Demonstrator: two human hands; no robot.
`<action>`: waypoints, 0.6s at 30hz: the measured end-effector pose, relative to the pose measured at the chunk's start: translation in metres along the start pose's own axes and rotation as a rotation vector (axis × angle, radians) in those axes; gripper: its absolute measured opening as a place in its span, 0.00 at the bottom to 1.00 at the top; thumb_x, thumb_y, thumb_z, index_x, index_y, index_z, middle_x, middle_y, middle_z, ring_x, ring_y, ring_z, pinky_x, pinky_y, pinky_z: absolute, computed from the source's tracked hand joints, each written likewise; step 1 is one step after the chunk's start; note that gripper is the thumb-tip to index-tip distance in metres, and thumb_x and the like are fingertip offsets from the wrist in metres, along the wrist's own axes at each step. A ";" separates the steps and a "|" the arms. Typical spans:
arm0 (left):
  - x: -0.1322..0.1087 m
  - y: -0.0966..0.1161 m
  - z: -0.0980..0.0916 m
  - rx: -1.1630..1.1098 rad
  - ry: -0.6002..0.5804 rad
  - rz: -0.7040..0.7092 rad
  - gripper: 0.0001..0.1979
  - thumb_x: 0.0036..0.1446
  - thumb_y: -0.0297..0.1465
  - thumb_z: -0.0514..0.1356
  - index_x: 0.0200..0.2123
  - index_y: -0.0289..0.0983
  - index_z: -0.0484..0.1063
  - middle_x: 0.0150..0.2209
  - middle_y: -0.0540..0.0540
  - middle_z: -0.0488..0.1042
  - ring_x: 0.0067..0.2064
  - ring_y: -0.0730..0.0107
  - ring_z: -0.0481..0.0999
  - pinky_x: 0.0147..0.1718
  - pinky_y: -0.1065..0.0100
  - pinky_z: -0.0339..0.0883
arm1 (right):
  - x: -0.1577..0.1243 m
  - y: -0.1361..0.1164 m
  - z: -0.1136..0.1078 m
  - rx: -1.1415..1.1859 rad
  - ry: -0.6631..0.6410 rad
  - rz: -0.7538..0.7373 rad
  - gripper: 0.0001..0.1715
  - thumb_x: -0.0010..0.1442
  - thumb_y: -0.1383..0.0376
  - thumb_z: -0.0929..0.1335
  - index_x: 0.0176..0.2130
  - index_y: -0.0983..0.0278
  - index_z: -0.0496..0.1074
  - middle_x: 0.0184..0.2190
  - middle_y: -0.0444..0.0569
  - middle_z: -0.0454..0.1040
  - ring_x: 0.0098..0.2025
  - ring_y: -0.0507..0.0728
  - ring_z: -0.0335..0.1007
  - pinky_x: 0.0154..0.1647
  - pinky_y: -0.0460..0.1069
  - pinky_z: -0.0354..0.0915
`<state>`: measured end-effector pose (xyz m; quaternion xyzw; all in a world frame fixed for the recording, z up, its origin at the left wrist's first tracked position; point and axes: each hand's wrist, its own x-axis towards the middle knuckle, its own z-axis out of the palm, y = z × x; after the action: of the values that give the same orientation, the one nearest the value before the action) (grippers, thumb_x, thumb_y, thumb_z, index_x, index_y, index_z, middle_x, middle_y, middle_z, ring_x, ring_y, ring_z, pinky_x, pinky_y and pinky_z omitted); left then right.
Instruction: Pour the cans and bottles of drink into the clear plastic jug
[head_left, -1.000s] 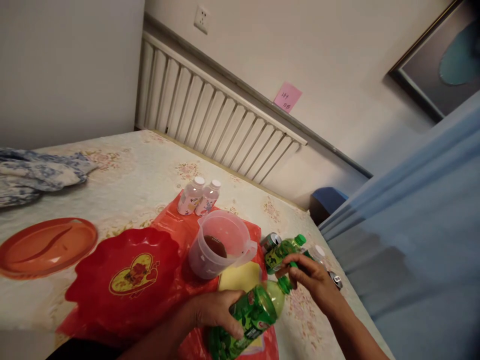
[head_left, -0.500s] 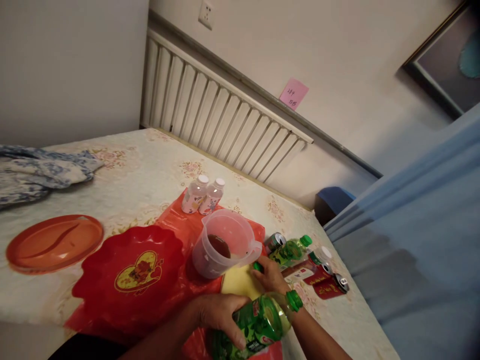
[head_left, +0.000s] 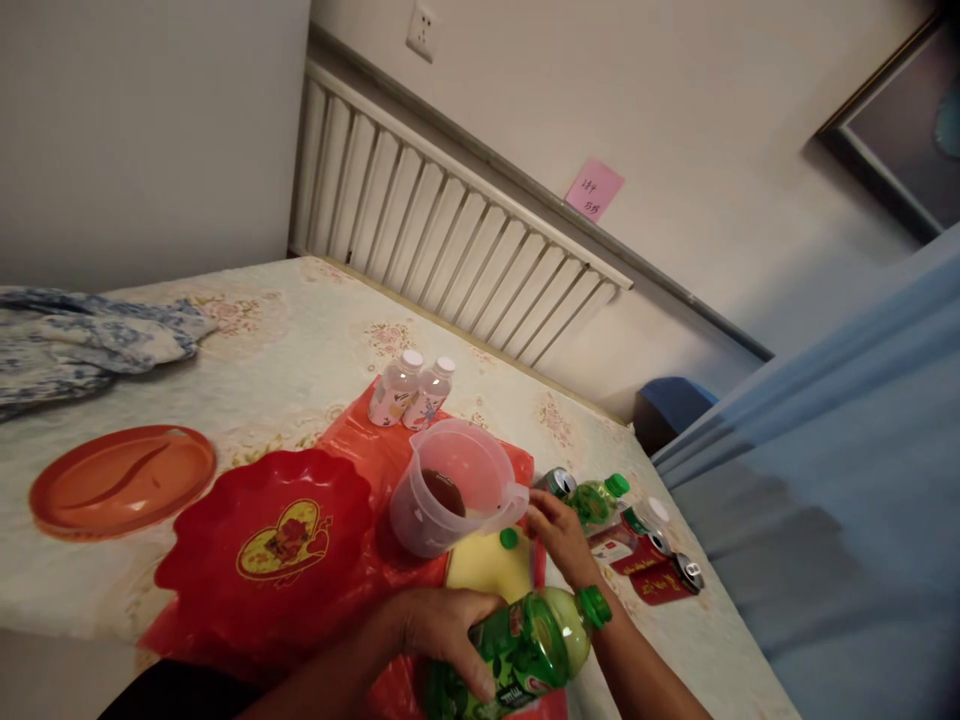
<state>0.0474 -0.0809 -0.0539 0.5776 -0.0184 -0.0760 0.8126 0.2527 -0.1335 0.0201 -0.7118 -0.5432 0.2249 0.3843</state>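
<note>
Bottle (head_left: 529, 655) in front of the jug (head_left: 421, 525), probably weighty, squeezable, suits a body grip; left hand (head_left: 444, 630) clamps it there; right hand (head_left: 559, 532) beside the jug, closure unclear.

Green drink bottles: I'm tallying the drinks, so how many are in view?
2: one green bottle in the left hand, and a second green bottle beyond the right hand, which partly covers it. Others could be hidden.

Tray (head_left: 214, 520) left of pitcher (head_left: 422, 525)
</note>
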 end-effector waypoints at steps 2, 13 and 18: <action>0.000 0.000 0.000 0.003 0.000 -0.010 0.33 0.30 0.33 0.75 0.45 0.40 0.73 0.38 0.52 0.76 0.37 0.68 0.74 0.36 0.70 0.69 | -0.002 -0.017 -0.006 0.253 -0.055 0.038 0.21 0.63 0.51 0.65 0.46 0.63 0.74 0.39 0.51 0.78 0.38 0.59 0.74 0.43 0.54 0.68; -0.001 0.004 0.002 0.016 0.000 -0.058 0.33 0.22 0.32 0.77 0.38 0.40 0.73 0.34 0.53 0.75 0.30 0.71 0.72 0.27 0.72 0.67 | 0.009 -0.054 0.013 0.592 -0.395 0.016 0.27 0.50 0.42 0.72 0.30 0.64 0.76 0.28 0.49 0.73 0.35 0.58 0.69 0.45 0.52 0.63; -0.002 0.004 0.000 0.042 -0.030 -0.060 0.34 0.22 0.32 0.77 0.39 0.40 0.72 0.33 0.53 0.74 0.29 0.72 0.71 0.25 0.72 0.66 | 0.016 -0.068 0.017 0.679 -0.467 0.004 0.26 0.49 0.44 0.73 0.26 0.64 0.72 0.20 0.42 0.63 0.26 0.54 0.60 0.36 0.50 0.61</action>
<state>0.0458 -0.0796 -0.0498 0.5936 -0.0147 -0.1085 0.7973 0.2041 -0.1056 0.0652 -0.4756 -0.5092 0.5476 0.4632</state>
